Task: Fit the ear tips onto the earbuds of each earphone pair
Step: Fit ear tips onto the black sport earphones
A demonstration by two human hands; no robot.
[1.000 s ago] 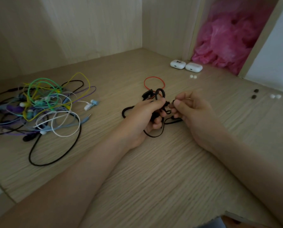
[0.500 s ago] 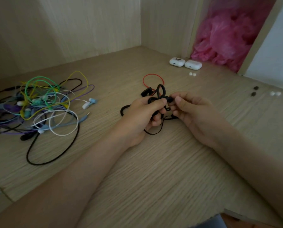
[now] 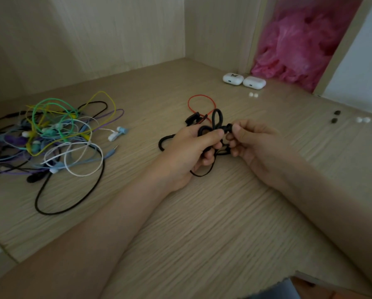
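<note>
My left hand point(image 3: 187, 152) is curled round a bunched coil of the black earphones point(image 3: 217, 117), with the thumb laid across the loops. My right hand point(image 3: 254, 141) pinches the earbud point(image 3: 227, 127) between thumb and forefinger, just beside my left thumb.

The bud pokes out of the bundle towards my right hand, its long axis running roughly left to right. That puts the right hand where it can push along that line while the left braces the cord. I cannot tell whether a tip is already seated. Everything there is the same matt black, and my fingers cover most of it.

The cord looks thick, soft and rubbery, springing into fat loops. A thin red cable point(image 3: 199, 96) arcs behind it.

Spare tips lie well apart from my hands. Two dark ear tips point(image 3: 334, 120) and two white ear tips point(image 3: 359, 120) sit off to the far right. Another white pair point(image 3: 251, 94) lies near two glossy, rounded charging cases point(image 3: 233, 78) at the back.

To my left is a tangle of coloured earphones point(image 3: 49, 131), thin, smooth and wiry, on the grained wooden surface point(image 3: 202, 223).
</note>
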